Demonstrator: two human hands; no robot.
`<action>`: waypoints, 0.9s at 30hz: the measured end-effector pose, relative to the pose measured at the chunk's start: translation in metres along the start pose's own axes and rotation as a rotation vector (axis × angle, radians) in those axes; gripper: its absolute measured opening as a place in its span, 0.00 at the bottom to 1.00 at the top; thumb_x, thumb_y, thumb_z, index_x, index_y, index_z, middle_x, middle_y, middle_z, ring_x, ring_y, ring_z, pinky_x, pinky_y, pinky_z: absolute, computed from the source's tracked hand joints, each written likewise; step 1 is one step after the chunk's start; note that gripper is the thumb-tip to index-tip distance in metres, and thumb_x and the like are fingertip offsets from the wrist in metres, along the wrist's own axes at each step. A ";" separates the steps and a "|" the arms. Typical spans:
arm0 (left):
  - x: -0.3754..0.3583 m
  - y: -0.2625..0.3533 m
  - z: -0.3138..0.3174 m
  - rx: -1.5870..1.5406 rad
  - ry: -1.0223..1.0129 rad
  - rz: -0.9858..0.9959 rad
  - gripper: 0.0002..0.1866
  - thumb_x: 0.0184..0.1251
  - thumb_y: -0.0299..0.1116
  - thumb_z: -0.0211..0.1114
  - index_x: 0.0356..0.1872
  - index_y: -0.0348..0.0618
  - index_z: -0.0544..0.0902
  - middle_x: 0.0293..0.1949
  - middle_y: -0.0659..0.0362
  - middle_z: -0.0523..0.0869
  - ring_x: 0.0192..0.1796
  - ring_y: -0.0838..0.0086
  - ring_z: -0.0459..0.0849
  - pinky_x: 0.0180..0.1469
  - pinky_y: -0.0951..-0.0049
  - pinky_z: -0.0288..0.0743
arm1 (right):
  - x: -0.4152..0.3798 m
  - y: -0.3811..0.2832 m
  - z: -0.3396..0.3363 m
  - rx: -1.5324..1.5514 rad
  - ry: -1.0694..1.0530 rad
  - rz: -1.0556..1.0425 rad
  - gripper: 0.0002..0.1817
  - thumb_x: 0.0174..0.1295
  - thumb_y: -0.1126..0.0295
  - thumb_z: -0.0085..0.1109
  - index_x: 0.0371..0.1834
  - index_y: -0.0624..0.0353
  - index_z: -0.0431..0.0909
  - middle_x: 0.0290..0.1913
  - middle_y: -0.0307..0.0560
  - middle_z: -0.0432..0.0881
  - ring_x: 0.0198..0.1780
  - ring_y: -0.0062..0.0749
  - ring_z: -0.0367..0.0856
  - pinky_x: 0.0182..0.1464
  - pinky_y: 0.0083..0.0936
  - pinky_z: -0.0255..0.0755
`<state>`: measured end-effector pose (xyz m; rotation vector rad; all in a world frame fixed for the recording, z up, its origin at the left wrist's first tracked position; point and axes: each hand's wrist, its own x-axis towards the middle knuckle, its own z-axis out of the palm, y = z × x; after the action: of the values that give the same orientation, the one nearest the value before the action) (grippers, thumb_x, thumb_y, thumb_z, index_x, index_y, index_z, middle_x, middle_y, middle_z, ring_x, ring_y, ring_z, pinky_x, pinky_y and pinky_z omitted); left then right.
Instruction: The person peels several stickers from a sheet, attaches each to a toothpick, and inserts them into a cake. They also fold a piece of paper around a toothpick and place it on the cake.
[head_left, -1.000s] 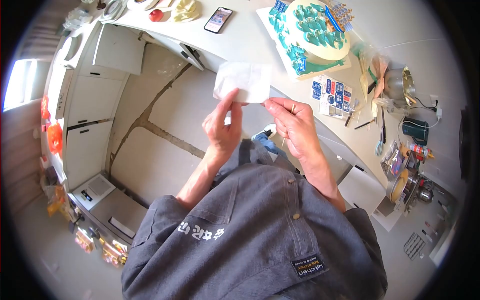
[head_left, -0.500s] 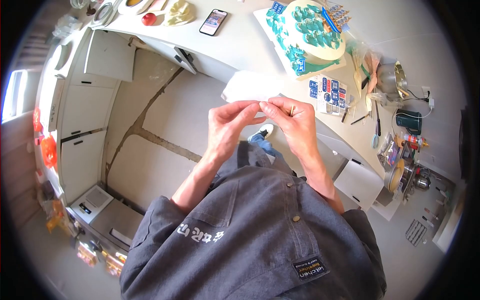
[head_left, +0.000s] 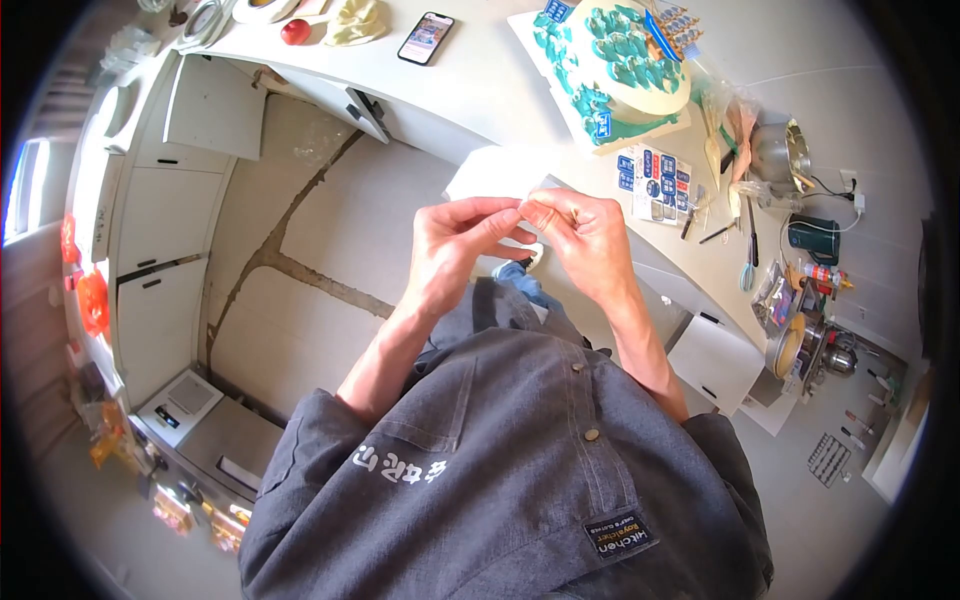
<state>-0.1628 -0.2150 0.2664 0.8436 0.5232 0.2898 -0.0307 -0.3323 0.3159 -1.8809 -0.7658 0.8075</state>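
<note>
My left hand (head_left: 450, 250) and my right hand (head_left: 588, 245) meet in front of my chest, thumb and forefinger pinched in each, fingertips touching. Whatever lies between the tips is too small to make out. A white sheet-like thing (head_left: 490, 172) shows just beyond the fingers, by the counter edge. Nearest on the counter (head_left: 490, 90) is a sheet of blue and red label stickers (head_left: 655, 183). Behind it stands a white cake (head_left: 640, 100) with teal cream, small blue signs and a ship-shaped topper (head_left: 668, 38).
A phone (head_left: 426, 38), a red round object (head_left: 295, 32) and a pale crumpled cloth (head_left: 356, 22) lie on the counter. To the right are piping bags (head_left: 712, 130), a metal bowl (head_left: 775, 155), a whisk (head_left: 748, 270) and a dark green jug (head_left: 815, 238). White cabinets (head_left: 165, 230) line the left.
Both hands stay pinched together at nearly the same spot. A thin golden stick-like piece seen at my right fingers earlier is now mostly hidden. The view has shifted slightly.
</note>
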 end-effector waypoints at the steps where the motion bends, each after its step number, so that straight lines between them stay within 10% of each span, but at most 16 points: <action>1: -0.001 -0.001 0.000 -0.038 0.012 -0.010 0.13 0.74 0.27 0.67 0.52 0.26 0.86 0.44 0.47 0.91 0.43 0.64 0.92 0.47 0.62 0.91 | -0.001 0.000 0.000 -0.005 -0.004 -0.003 0.11 0.71 0.68 0.65 0.46 0.65 0.89 0.35 0.45 0.91 0.37 0.19 0.86 0.41 0.22 0.79; 23: -0.010 -0.006 0.019 0.382 0.165 0.161 0.11 0.74 0.26 0.68 0.48 0.26 0.87 0.43 0.49 0.91 0.45 0.67 0.92 0.45 0.66 0.91 | -0.010 0.021 0.009 0.098 0.098 0.059 0.12 0.72 0.66 0.65 0.47 0.65 0.88 0.35 0.44 0.90 0.37 0.19 0.82 0.42 0.23 0.76; 27: -0.005 -0.009 0.023 -0.038 0.196 0.046 0.10 0.77 0.28 0.64 0.47 0.30 0.86 0.44 0.53 0.90 0.47 0.68 0.91 0.49 0.63 0.89 | -0.013 0.015 0.012 0.112 0.115 0.077 0.12 0.73 0.65 0.65 0.46 0.65 0.88 0.33 0.43 0.89 0.35 0.17 0.79 0.39 0.22 0.73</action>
<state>-0.1536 -0.2377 0.2739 0.7951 0.6800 0.4260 -0.0454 -0.3419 0.3001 -1.8486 -0.5684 0.7671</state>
